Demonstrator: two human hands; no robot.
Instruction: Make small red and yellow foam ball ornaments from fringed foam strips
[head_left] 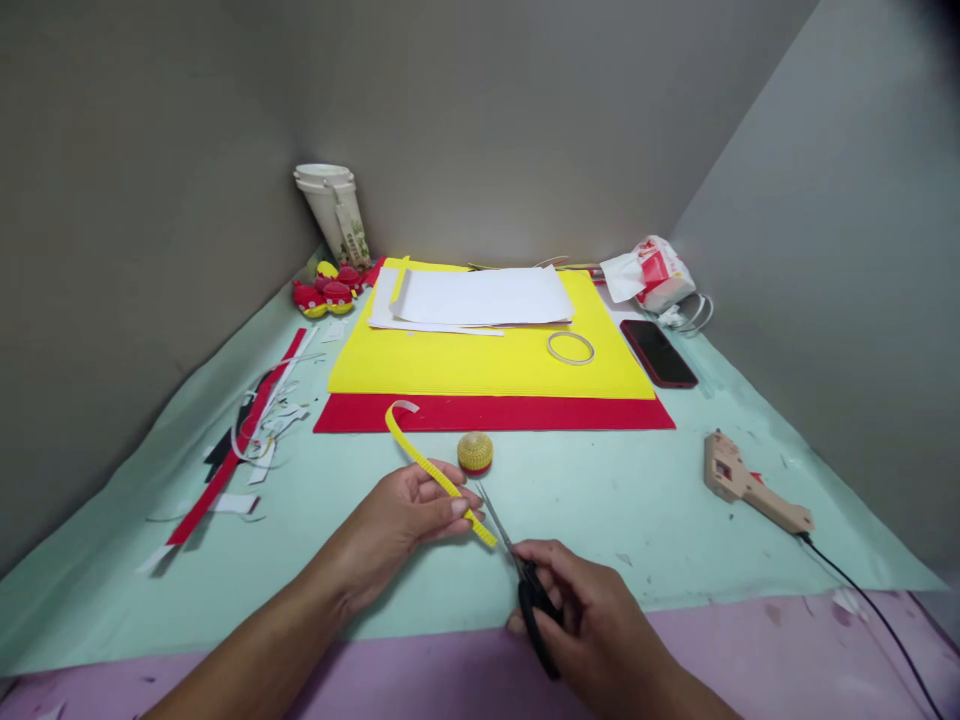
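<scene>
A ribbed yellow paper strip is pinched between the thumb and fingers of my left hand; its far end curls over and its near end points down to the right. My right hand grips black-handled scissors, their narrow blades slanting up and left beside the strip. Whether the blades touch the strip is hard to tell. Just beyond my left fingertips sits a small round piece, yellow and ribbed on top with a red base.
Behind lie red and yellow sheets, white paper and a ring. Paper scraps and red-yellow pieces are left, near a white cup. At right are a phone, glue gun and tissue pack.
</scene>
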